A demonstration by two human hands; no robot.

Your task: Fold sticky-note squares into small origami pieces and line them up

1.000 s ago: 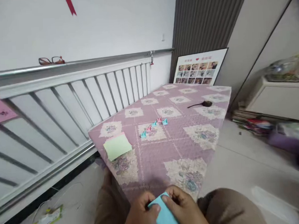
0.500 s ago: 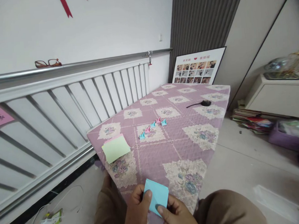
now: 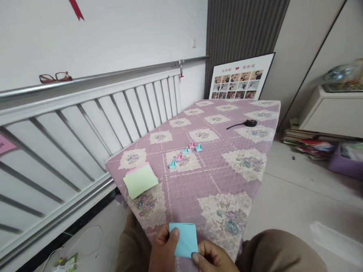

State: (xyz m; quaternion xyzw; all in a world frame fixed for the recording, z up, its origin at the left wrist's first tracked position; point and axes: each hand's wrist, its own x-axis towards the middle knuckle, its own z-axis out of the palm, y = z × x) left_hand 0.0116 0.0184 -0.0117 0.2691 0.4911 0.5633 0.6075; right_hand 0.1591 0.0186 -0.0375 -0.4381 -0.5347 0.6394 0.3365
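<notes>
Blue paper (image 3: 186, 243) was at six o'clock, above the tablecloth (image 3: 188, 197). Left hand (image 3: 164, 244) pinched its nine-o'clock edge; right hand (image 3: 213, 259), its four-o'clock corner. Seemed light, easily creased; edges looked the safest hold.

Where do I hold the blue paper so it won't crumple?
Probably pinch the blue paper by its margins, from the near side, thumbs on top: left hand at the left edge, right hand at the lower right corner. It's flat and squarish, so margins seem safest.

1 pair of glasses (image 3: 56, 78) atop the grey pipe (image 3: 104, 75)
</notes>
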